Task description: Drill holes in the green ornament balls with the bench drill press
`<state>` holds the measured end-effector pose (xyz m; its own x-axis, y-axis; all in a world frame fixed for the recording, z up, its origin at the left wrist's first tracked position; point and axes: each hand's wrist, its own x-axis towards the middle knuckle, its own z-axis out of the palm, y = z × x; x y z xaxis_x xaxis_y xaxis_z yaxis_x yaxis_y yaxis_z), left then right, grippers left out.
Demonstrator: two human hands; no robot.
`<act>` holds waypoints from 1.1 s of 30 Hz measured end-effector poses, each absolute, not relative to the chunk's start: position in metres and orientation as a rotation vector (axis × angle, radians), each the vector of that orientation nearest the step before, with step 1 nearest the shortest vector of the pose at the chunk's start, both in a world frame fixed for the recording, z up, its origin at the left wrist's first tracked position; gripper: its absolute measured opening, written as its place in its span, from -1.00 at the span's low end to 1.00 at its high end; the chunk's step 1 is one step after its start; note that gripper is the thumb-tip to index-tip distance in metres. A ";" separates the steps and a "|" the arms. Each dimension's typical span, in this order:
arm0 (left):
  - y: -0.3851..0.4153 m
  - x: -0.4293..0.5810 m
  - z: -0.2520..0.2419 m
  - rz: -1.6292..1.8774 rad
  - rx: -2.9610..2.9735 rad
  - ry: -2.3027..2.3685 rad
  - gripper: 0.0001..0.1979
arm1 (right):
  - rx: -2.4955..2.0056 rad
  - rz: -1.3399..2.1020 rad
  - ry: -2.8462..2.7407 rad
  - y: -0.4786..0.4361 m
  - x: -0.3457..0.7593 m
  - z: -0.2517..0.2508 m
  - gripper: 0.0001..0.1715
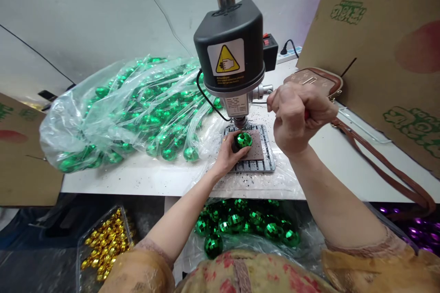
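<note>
My left hand [228,152] is closed around a shiny green mirror-faceted ball [244,139], with a dark piece beside it under my fingers. A dark spot, perhaps a hole, shows on the ball's top. The ball is over a brown board [257,152] on the grey slotted base [270,165] of a small drill press [228,41]. Just above the ball is the drill chuck [239,122]; the bit cannot be made out. Raised at the machine's right side, my right hand [299,114] makes a fist around its feed handle [263,91], whose grip is mostly hidden.
Left of the press lies a clear plastic bag [79,110] of green balls. More green balls [237,222] sit below the table edge. Gold balls [106,242] fill a clear bin at lower left. A brown handbag [314,78] and cardboard box [385,55] stand right.
</note>
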<state>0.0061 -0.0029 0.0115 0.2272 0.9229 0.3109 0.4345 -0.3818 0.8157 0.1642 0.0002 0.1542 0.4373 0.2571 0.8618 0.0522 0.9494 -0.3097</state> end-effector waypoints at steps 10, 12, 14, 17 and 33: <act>-0.004 0.006 0.010 1.078 1.922 1.246 -0.45 | -0.239 0.021 -1.147 0.004 0.166 0.143 -0.42; -0.004 0.006 0.010 1.077 1.931 1.248 -0.45 | -0.226 0.019 -1.146 0.005 0.166 0.143 -0.42; -0.004 0.006 0.009 1.079 1.945 1.248 -0.45 | -0.217 0.024 -1.146 0.005 0.166 0.143 -0.42; -0.004 0.006 0.009 1.088 1.946 1.243 -0.46 | -0.213 0.018 -1.146 0.006 0.166 0.139 -0.42; -0.024 0.008 0.016 1.230 1.839 1.408 -0.50 | -0.418 0.393 -1.051 0.017 0.169 0.211 -0.35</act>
